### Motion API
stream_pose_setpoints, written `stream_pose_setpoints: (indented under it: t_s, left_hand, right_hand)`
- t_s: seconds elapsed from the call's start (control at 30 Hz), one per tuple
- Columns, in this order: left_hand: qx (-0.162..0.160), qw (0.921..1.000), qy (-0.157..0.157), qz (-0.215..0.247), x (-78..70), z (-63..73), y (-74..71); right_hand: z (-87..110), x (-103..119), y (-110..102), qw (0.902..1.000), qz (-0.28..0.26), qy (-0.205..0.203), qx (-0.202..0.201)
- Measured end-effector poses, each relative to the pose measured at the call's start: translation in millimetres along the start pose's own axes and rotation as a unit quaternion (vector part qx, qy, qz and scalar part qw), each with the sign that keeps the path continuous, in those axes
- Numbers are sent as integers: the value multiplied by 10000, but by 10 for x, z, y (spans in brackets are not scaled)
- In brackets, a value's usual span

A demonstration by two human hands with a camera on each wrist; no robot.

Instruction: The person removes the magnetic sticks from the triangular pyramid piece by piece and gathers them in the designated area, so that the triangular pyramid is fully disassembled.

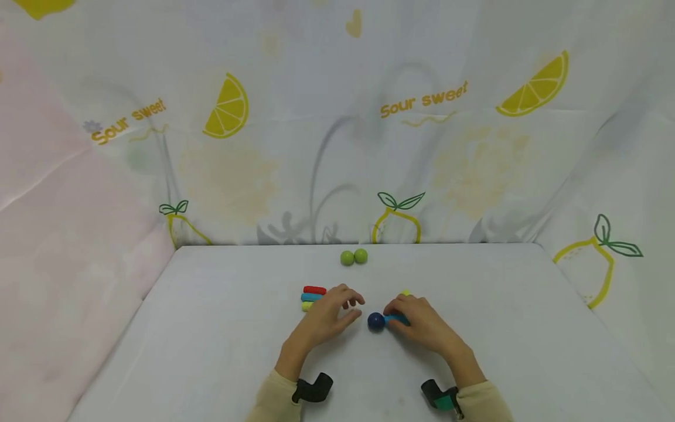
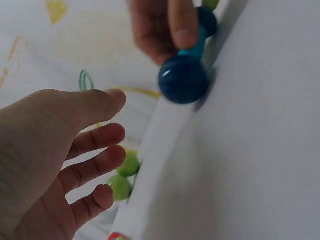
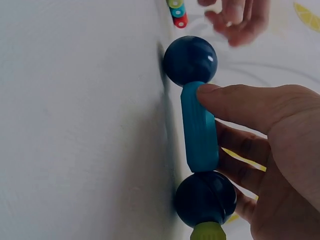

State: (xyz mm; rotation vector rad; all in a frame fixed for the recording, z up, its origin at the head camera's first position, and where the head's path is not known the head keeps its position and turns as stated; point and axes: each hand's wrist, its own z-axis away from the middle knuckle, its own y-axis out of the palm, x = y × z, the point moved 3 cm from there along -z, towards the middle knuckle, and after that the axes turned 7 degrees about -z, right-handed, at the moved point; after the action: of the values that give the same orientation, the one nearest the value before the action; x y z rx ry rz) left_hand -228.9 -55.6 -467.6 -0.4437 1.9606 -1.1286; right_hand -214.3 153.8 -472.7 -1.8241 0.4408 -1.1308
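My right hand (image 1: 419, 322) pinches a light blue stick (image 3: 200, 132) between thumb and fingers, close over the white table. A dark blue ball (image 3: 190, 60) sits on the stick's end toward my left hand, and a second dark blue ball (image 3: 205, 199) is at its other end. From that second ball a yellow-green stick (image 3: 208, 231) extends, cut off by the right wrist view's edge. My left hand (image 1: 329, 313) is held apart from the first ball, fingers loosely bent and nothing in them, as the left wrist view (image 2: 45, 125) also shows.
Red (image 1: 314, 290), blue (image 1: 311, 297) and yellow-green (image 1: 307, 306) sticks lie side by side beyond my left hand, partly covered by it. Two green balls (image 1: 347, 258) rest near the table's far edge. A lemon-print cloth (image 1: 295, 176) hangs behind the white table (image 1: 211, 351).
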Motion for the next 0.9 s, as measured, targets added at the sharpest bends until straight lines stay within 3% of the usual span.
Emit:
stream_pose_setpoints:
  t_s: [0.13,0.23,0.57,0.9]
  left_hand:
    - [327,9993,61,-181,-124,-33,206]
    - [328,9988,49,-366,-162,-50,283]
    - [326,9988,-225,-284,-162,-67,370]
    - [249,9992,-244,-199,-141,-53,375]
  right_hand:
    - [12,13,31,9998,-11,-160,-89]
    - [11,14,30,9997,13,-191,-158]
    - [3,2,22,9998,54,-132,-108]
    - [1,21,10,9996,-44,-272,7]
